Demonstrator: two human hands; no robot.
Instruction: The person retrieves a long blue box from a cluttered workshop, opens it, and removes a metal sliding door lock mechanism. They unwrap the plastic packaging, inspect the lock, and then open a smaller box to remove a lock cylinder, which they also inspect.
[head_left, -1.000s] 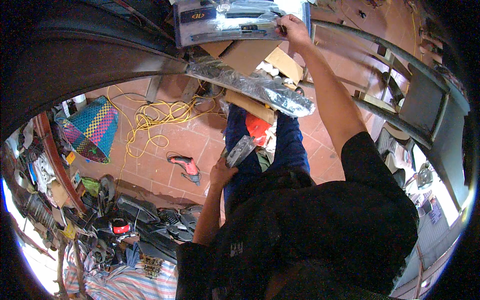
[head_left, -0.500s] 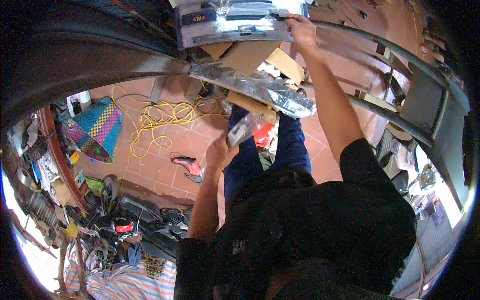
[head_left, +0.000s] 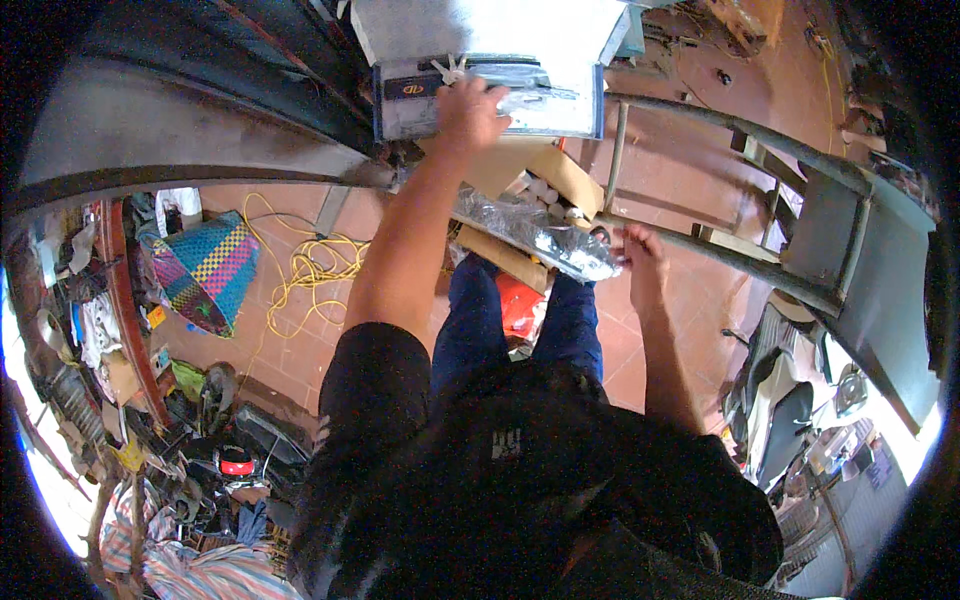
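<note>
My left hand reaches forward over a shallow white and blue box, its fingers bent over a clear plastic packet lying among others. A white pronged piece shows just beyond the fingers. On the right, my right hand hangs with loosely parted fingers beside the end of a long plastic-wrapped piece; whether it touches the wrap I cannot tell. Behind that piece sits an open cardboard box holding several whitish round pieces.
A metal frame stands at right, near a parked motorbike. A dark curved panel spans the left. Yellow cable and a woven bag lie on the tiled floor. Clutter fills the lower left.
My left hand has moved forward from near my knees to the box, bringing a clear packet. My right hand has drawn back from the box to the wrapped piece's end. The view has shifted.
</note>
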